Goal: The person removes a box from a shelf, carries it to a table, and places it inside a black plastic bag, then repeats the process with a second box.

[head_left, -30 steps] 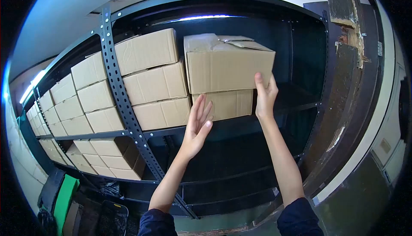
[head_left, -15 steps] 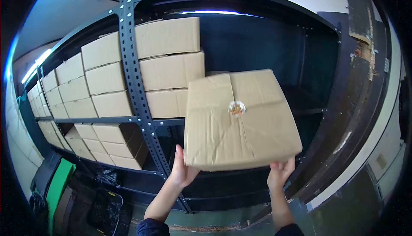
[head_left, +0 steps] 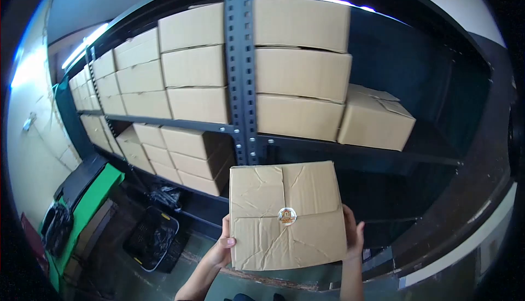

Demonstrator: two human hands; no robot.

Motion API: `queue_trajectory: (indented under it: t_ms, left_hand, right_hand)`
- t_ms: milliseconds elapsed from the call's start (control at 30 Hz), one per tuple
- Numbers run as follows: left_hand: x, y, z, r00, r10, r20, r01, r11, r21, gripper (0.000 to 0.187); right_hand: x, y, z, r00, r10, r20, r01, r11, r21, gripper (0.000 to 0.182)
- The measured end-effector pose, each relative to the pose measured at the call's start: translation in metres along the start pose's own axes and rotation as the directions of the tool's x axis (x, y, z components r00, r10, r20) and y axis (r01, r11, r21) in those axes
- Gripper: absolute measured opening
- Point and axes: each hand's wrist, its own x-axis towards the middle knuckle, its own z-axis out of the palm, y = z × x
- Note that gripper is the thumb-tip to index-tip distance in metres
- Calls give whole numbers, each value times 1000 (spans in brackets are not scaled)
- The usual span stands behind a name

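Between my two hands I carry a brown cardboard box (head_left: 257,241), its creased flap top facing me with a round printed sticker near the middle. My left hand (head_left: 220,250) grips the box's left side, thumb near the top edge. At the opposite side, my right hand (head_left: 353,234) presses against the box, its fingers partly hidden. The box is in front of and below the upper shelf. Up on that shelf, a single box (head_left: 377,120) sits beside a stack of cardboard boxes (head_left: 301,71).
A dark metal rack (head_left: 239,71) bears more boxes (head_left: 194,66) on its left part, with another group (head_left: 186,161) on the lower shelf. On the floor at left stand a black basket (head_left: 153,241) holding black plastic and a green-edged object (head_left: 87,213).
The held box has moved lower, away from the upper shelf. My view has turned left, and the single box on the shelf now shows. Both hands still grip the carried box.
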Motion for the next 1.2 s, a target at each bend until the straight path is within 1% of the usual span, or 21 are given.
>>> queue_trajectory:
  t_ms: [33, 100, 133, 200, 233, 267, 333, 367, 400, 467, 567, 667, 700, 767, 867, 933, 1000, 1067, 1100, 1167, 1200]
  left_hand:
    - [-6, 3, -10, 999, 31, -18, -30, 999, 11, 99]
    - [-22, 14, -21, 991, 121, -63, -121, 993, 11, 97]
    - [-33, 15, -28, 985, 135, -103, -132, 991, 35, 97]
    - [-49, 32, -39, 970, 174, -167, -163, 983, 81, 97]
    - [-57, 38, -51, 973, 182, -144, -167, 980, 107, 95]
    - [-65, 44, -62, 963, 201, -178, -182, 976, 116, 95]
    - [-84, 57, -83, 939, 240, -247, -213, 968, 133, 94]
    - [-94, 59, -101, 919, 295, -260, -246, 947, 207, 92]
    - [-103, 64, -116, 901, 321, -293, -264, 940, 216, 91]
    - [-124, 74, -148, 858, 374, -352, -302, 922, 243, 90]
    - [-158, 81, -195, 779, 458, -429, -406, 889, 212, 88]
    - [-204, 89, -215, 702, 461, -543, -412, 885, 218, 86]
    - [-221, 86, -225, 669, 473, -573, -410, 878, 247, 92]
    - [-252, 89, -239, 602, 492, -630, -441, 862, 252, 97]
    - [-303, 85, -252, 562, 380, -735, -389, 905, 171, 98]
    - [-325, 101, -246, 477, 381, -792, -392, 899, 196, 94]
    - [-344, 104, -249, 330, 471, -818, -437, 844, 310, 86]
    - [-355, 111, -245, 170, 598, -784, -447, 755, 479, 82]
    - [-362, 112, -245, 111, 582, -805, -472, 744, 472, 77]
    - [-376, 109, -252, 51, 558, -829, -490, 737, 466, 77]
    - [-383, 108, -257, 25, 546, -838, -501, 732, 462, 76]
  right_hand:
    - [10, 13, 6, 994, 57, 90, -60, 998, 34, 72]
    - [25, 46, 21, 987, 146, 69, -146, 989, -8, 71]
    - [25, 69, 27, 979, 196, 54, -195, 981, -19, 70]
    - [38, 95, 48, 943, 326, 61, -329, 943, 42, 65]
    - [41, 109, 58, 917, 395, 57, -399, 914, 74, 64]
    - [46, 124, 71, 885, 462, 56, -465, 879, 103, 62]
    - [56, 152, 104, 852, 520, 57, -523, 842, 129, 63]
    - [57, 166, 120, 832, 552, 58, -554, 821, 140, 63]
    - [61, 179, 134, 809, 577, 116, -588, 797, 136, 61]
    - [67, 213, 157, 755, 612, 234, -648, 751, 125, 58]
    - [70, 267, 202, 785, 517, 342, -573, 816, 81, 57]
    - [61, 303, 258, 696, 575, 430, -647, 762, 29, 60]
    - [58, 314, 280, 672, 577, 465, -656, 755, 11, 61]
    - [47, 330, 326, 646, 532, 547, -628, 778, -15, 64]
    - [24, 375, 366, 593, 590, 548, -682, 730, -47, 64]
    - [12, 403, 390, 529, 617, 583, -723, 687, -72, 64]
    - [2, 423, 418, 421, 632, 650, -791, 607, -79, 63]
    - [-6, 434, 444, 297, 639, 710, -853, 511, -104, 60]
    - [-11, 440, 456, 244, 641, 728, -871, 475, -126, 59]
    - [-17, 450, 482, 195, 656, 729, -864, 467, -189, 56]
    - [-19, 461, 492, 149, 656, 740, -869, 444, -219, 55]
